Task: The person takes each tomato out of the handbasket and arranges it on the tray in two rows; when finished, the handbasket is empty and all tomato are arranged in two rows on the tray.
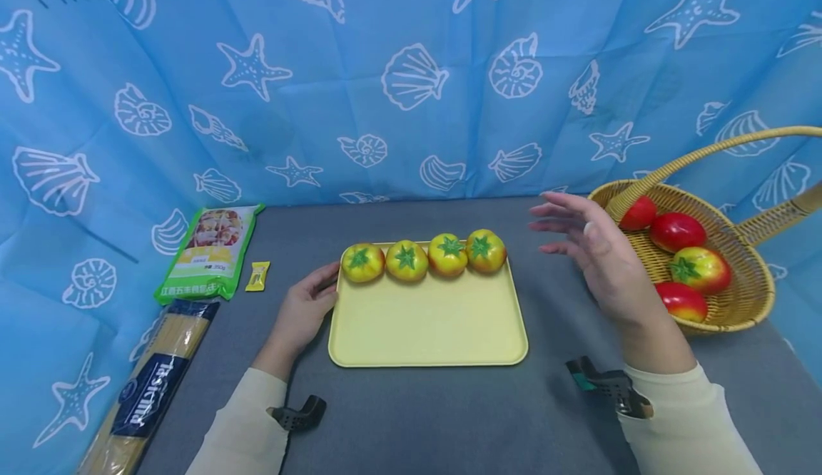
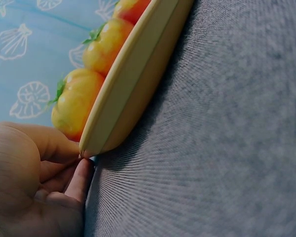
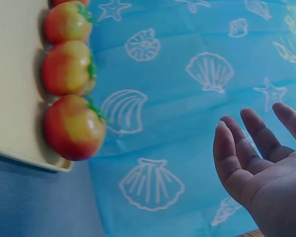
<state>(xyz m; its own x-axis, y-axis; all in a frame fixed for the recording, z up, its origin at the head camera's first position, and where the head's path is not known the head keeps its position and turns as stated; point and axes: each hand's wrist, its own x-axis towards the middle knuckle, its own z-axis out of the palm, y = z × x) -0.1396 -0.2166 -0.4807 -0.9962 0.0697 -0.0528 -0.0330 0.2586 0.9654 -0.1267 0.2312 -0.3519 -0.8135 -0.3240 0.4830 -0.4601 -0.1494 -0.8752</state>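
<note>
My left hand (image 1: 310, 309) is at the left rim of a pale yellow tray (image 1: 427, 325); in the left wrist view its thumb and fingers pinch the tray's corner. Several yellow-red tomatoes (image 1: 406, 261) with green leafy tops sit in a row along the tray's far edge. To the right of the tray, my right hand (image 1: 606, 261) is raised near the basket's left rim. Its fingers are spread and relaxed, holding nothing. In the right wrist view the nearest tomato (image 3: 74, 128) lies at the tray corner, well apart from the hand.
At the right stands a wicker basket (image 1: 758, 282) with a tall handle, holding a tomato (image 1: 700, 269) and several red fruits (image 1: 678, 232). On the left lie a green-edged food bag (image 1: 210, 254), a small yellow packet (image 1: 258, 276) and a pack of spaghetti (image 1: 154, 382). Blue curtain hangs behind.
</note>
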